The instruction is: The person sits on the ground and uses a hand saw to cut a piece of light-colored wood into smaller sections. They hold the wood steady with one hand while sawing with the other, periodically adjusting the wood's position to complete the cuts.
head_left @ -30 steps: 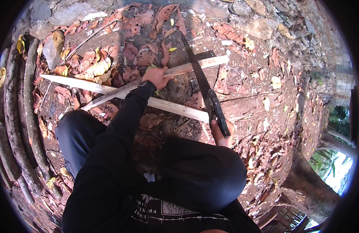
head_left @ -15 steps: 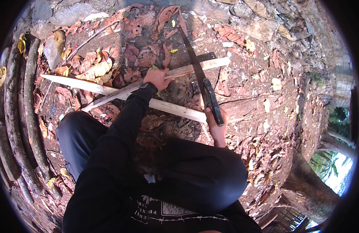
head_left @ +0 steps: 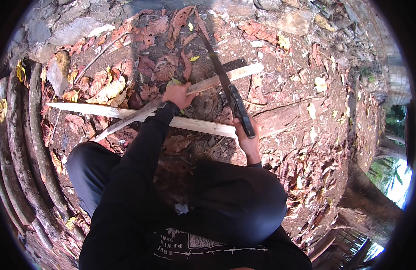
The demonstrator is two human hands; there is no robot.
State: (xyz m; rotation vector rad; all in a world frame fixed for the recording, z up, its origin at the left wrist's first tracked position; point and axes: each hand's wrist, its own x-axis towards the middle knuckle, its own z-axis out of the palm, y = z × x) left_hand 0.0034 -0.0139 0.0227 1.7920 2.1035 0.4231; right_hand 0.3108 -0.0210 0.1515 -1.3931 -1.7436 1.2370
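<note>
My left hand [head_left: 175,95] is closed around a narrow wooden strip [head_left: 203,84], which slants up to the right. The strip crosses over a longer pale slat [head_left: 203,126] with a pointed left end, lying on the ground. In my right hand [head_left: 248,138] is the black handle of a hand saw [head_left: 238,110]. The saw's dark, tapering blade lies across the strip, to the right of my left hand, its tip pointing away from me. Whether the blade has cut into the wood cannot be made out.
A dark flat piece [head_left: 234,65] lies behind the strip's right end. Dry leaves [head_left: 110,87] cover much of the soil. Several poles [head_left: 23,144] lie at the left, stones [head_left: 77,33] line the far side, and a tree trunk [head_left: 365,198] stands at the right.
The saw has slid slightly forward and left across the strip with my right hand. My left hand keeps its hold on the strip. The whole view has shifted a little.
</note>
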